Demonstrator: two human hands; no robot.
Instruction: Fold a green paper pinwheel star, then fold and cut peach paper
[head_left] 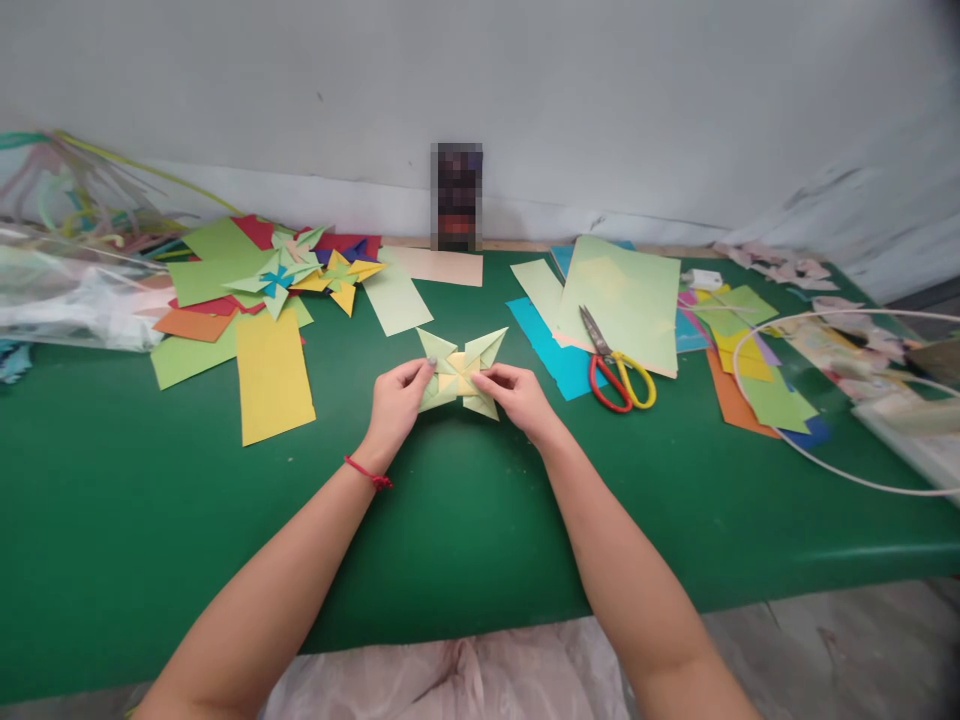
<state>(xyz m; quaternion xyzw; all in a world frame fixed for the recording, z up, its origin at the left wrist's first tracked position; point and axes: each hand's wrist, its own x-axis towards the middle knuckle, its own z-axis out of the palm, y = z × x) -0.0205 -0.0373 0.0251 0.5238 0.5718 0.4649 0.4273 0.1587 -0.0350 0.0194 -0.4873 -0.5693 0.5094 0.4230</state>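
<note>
A pale green folded paper star (482, 352) with a light yellow centre is held between my two hands, just above the green table. My left hand (397, 400) pinches its left side, thumb on top. On the right side my right hand (517, 398) grips it the same way, its thumb close to the yellow middle. Four points of the star spread outward, two away from me and two towards me. The fingers beneath the paper are hidden.
Scissors (619, 375) with red and yellow handles lie to the right, partly on pale green sheets (637, 290). A yellow paper strip (274, 380) and finished folded stars (345, 275) are at the left. A white cable (757, 400) loops at far right. A blurred-out upright object (457, 195) leans on the wall.
</note>
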